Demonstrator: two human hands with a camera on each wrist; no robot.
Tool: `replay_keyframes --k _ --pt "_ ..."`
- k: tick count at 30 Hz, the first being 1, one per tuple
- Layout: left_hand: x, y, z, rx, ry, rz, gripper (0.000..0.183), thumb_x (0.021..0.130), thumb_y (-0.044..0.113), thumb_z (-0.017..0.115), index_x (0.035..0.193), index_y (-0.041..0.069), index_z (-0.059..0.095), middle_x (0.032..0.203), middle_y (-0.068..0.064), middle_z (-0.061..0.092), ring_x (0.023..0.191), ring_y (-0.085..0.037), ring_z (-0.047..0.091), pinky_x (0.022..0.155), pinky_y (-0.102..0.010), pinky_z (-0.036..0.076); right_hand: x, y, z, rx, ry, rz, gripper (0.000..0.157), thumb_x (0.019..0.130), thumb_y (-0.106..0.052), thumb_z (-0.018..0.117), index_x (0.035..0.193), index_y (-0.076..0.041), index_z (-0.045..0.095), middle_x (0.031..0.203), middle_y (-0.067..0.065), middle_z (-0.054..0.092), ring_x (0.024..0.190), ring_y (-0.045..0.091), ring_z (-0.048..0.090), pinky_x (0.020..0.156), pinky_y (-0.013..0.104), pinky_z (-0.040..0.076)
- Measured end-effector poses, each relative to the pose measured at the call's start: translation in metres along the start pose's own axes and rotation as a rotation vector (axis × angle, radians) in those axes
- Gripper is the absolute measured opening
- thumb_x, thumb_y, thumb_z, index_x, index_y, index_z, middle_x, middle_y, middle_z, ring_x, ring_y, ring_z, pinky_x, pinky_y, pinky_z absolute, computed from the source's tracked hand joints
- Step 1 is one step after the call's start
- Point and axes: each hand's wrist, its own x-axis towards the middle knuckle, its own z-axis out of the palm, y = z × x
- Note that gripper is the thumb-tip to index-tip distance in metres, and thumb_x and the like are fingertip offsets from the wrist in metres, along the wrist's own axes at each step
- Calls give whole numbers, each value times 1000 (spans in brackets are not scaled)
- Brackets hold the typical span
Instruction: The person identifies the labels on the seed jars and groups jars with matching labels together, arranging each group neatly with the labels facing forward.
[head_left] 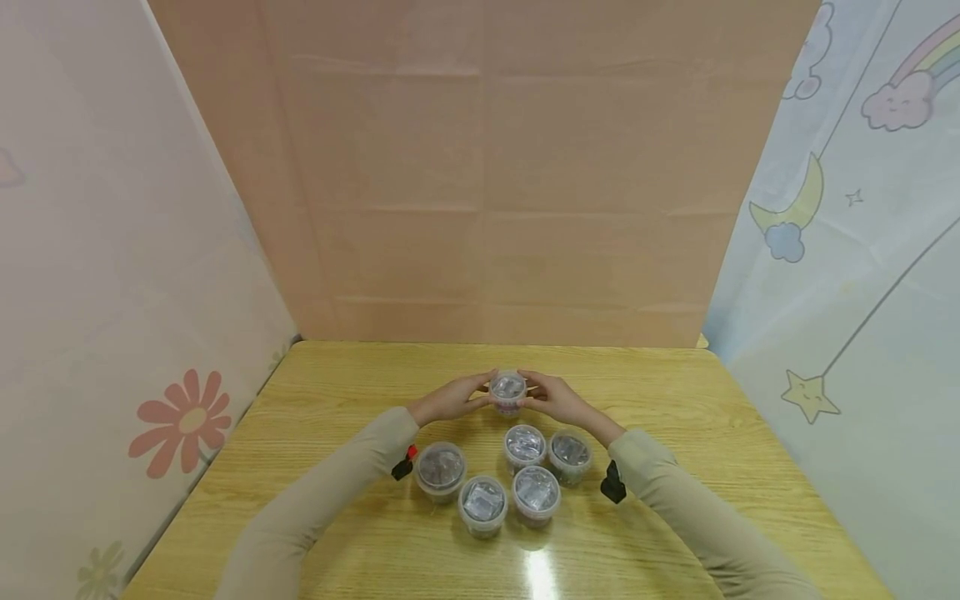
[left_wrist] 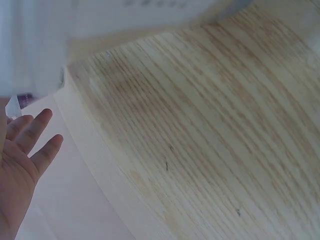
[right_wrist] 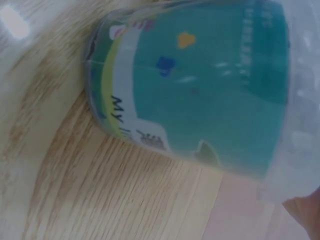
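In the head view my left hand [head_left: 452, 398] and right hand [head_left: 558, 398] hold one small round tub [head_left: 508, 390] between them. It is upright with a clear lid, silvery packets showing under it, and a pinkish label. Fingers lie at its back and thumbs at its front. In the left wrist view my left hand [left_wrist: 20, 172] is at the edge, beside a mostly hidden purple-labelled thing. A blurred pale tub [left_wrist: 140, 20] fills the top there. The right wrist view has a teal-labelled tub [right_wrist: 210, 95] close up, with a bit of my right hand [right_wrist: 306, 214] at the corner.
Several similar lidded tubs stand nearer me on the wooden table [head_left: 337, 375]: one at left [head_left: 441, 471], one at front [head_left: 483, 505], one at front right [head_left: 536, 494], others behind. A beige board [head_left: 480, 208] rises behind the table; patterned sheets flank both sides.
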Motion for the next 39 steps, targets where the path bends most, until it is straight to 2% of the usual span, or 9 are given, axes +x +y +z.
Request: replay_keyframes --k 3,7,12,16,19,29,39 --pt "2 -1 1 16 -9 -5 62 98 32 46 147 3 20 150 -10 27 123 -23 49 102 -34 42 1 6 -1 -22 -2 20 61 92 -15 59 141 5 31 125 24 54 108 36 58 88 45 51" --pt "4 -5 3 32 -12 -6 63 98 33 45 148 4 20 151 -9 26 122 -22 50 100 -33 43 1 10 -1 -25 -3 17 61 92 -18 60 141 4 32 123 24 55 107 36 59 87 43 52" --pt "7 -8 4 36 -14 3 64 98 34 46 147 4 20 149 -11 29 121 -23 51 99 -34 45 0 14 -3 -27 -7 -26 61 91 -21 60 140 5 33 120 25 55 105 37 59 85 42 53" --pt "9 -11 4 39 -19 -7 64 97 34 46 148 4 20 149 -10 30 122 -22 51 100 -33 44 2 21 -4 -11 -11 -86 62 92 -28 59 140 3 35 120 23 56 104 33 61 82 38 54" --pt "11 -12 4 47 -26 -23 63 97 35 45 148 6 20 149 -9 29 123 -20 49 101 -32 43 4 21 -4 -1 -15 -93 64 92 -33 58 140 1 35 122 21 56 104 30 61 81 36 54" --pt "13 -14 2 46 -43 -13 63 99 31 44 147 0 19 148 -14 31 123 -24 49 101 -35 42 9 14 -1 -58 -24 61 60 92 -17 59 141 5 31 123 25 54 108 36 58 86 39 53" --pt "16 -15 2 38 -98 -42 64 100 31 41 148 0 13 148 -16 31 125 -25 47 103 -35 40 13 17 1 -61 -31 85 59 92 -17 59 141 4 32 121 23 55 108 36 58 85 39 53"
